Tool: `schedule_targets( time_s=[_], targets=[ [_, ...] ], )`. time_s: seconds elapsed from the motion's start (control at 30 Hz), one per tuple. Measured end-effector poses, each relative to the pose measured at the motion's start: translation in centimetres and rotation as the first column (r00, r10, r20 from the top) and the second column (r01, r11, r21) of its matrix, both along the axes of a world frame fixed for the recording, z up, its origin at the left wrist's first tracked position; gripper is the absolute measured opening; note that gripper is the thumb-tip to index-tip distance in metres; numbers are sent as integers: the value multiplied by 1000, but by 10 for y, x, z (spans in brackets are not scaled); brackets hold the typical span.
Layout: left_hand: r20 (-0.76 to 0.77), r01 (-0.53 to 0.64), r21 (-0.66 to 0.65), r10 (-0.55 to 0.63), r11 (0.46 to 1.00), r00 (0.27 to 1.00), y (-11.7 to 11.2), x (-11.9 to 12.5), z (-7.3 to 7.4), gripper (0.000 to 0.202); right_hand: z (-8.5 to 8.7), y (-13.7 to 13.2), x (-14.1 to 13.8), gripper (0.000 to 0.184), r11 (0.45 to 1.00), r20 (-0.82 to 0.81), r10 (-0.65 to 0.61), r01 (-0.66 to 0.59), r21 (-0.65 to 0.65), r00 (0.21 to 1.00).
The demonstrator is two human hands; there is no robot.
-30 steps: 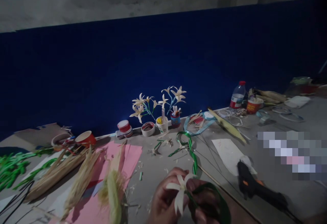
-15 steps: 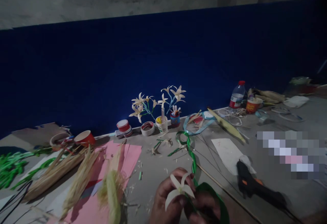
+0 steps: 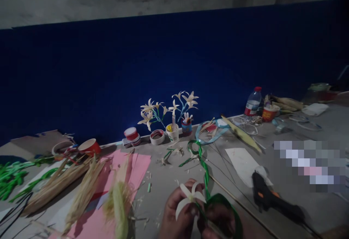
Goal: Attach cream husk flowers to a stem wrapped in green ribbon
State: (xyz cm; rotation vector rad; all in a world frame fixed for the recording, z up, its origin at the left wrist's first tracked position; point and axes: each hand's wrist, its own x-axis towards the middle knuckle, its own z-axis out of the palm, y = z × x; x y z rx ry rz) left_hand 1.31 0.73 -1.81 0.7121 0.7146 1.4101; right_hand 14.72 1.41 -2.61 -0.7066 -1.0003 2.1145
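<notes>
Low in the middle, my left hand is closed on a white handmade flower with narrow curved petals, pinched just under the bloom. Close beside it, my right hand has its fingers curled around the flower's green stem and a green ribbon. One part of that ribbon runs twisted up the table to a loop; another bends round the right hand's outer side. The lower stem and some right fingertips are hidden or dark.
A black glue gun lies at right near white paper. Dried corn husks and pink paper cover the left. Finished flowers stand in a cup by the blue wall panel. A bottle stands farther right.
The flower has turned a little, its petals opening more toward me. My right hand has shifted slightly lower, and more of the stem below the bloom shows. The table items stay put.
</notes>
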Motion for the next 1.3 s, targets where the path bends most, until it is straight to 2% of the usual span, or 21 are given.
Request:
schedule_targets(
  time_s=[0.07, 0.1, 0.13, 0.17, 0.2, 0.23, 0.27, 0.3, 0.33, 0.4, 0.47, 0.6, 0.77, 0.93, 1.03, 1.1, 1.2, 1.3],
  targets=[
    [31, -23, -61, 25, 998, 999, 0, 1, 0, 35, -4, 2, 7, 39, 992, 1, -125, 125, -36, 992],
    [43, -29, -86, 32, 996, 999, 1, 2, 1, 36, -5, 2, 12, 32, 974, 13, -223, 224, -38, 975],
    [41, -37, -99, 42, 994, 998, 1, 2, 1, 35, -5, 0, 17, 25, 933, 44, -360, 361, 4, 932],
    [31, -54, -96, 57, 994, 998, 2, 3, 2, 33, -3, -3, 23, 19, 851, 86, -523, 513, 110, 848],
    [19, -74, -85, 76, 994, 997, 3, 4, 3, 31, -1, -7, 28, 13, 723, 117, -681, 637, 269, 723],
    [9, -92, -73, 93, 993, 996, 4, 6, 3, 29, 3, -11, 32, 10, 545, 112, -818, 696, 467, 565],
    [4, -102, -62, 102, 993, 995, 5, 7, 4, 27, 8, -15, 34, 7, 414, 89, -877, 647, 640, 473],
    [8, -102, -55, 103, 993, 995, 5, 8, 5, 26, 14, -19, 34, 7, 326, 68, -899, 555, 765, 433],
    [28, -95, -56, 96, 994, 995, 5, 10, 6, 26, 20, -22, 33, 10, 294, 71, -888, 444, 846, 453],
    [66, -80, -78, 85, 994, 994, 5, 12, 7, 25, 29, -25, 26, 18, 288, 121, -836, 242, 926, 535],
    [61, -88, -95, 94, 992, 994, 3, 14, 9, 25, 33, -23, 18, 17, 313, 174, -801, 153, 937, 573],
    [-7, -132, -139, 132, 981, 991, 1, 16, 8, 31, 31, -18, 11, 10, 362, 248, -811, 121, 924, 529],
    [-1, -147, -177, 149, 973, 989, 0, 16, 8, 32, 26, -15, 15, 11, 349, 301, -818, 6, 937, 490],
    [73, -102, -218, 121, 971, 990, -1, 16, 11, 29, 27, -13, 15, 11, 337, 304, -827, -16, 941, 474],
    [104, -93, -227, 119, 970, 987, 0, 16, 9, 26, 27, -13, 16, 10, 282, 256, -828, -24, 959, 499],
    [133, -76, -204, 104, 976, 986, 1, 16, 6, 24, 25, -14, 19, 18, 204, 202, -841, -52, 978, 502],
    [136, -62, -136, 80, 989, 987, 2, 15, 3, 21, 23, -17, 24, 37, 76, 152, -859, -172, 982, 489],
    [103, -58, -129, 72, 990, 992, 2, 15, 2, 19, 22, -16, 26, 41, -8, 119, -860, -246, 969, 496]
  ],
)
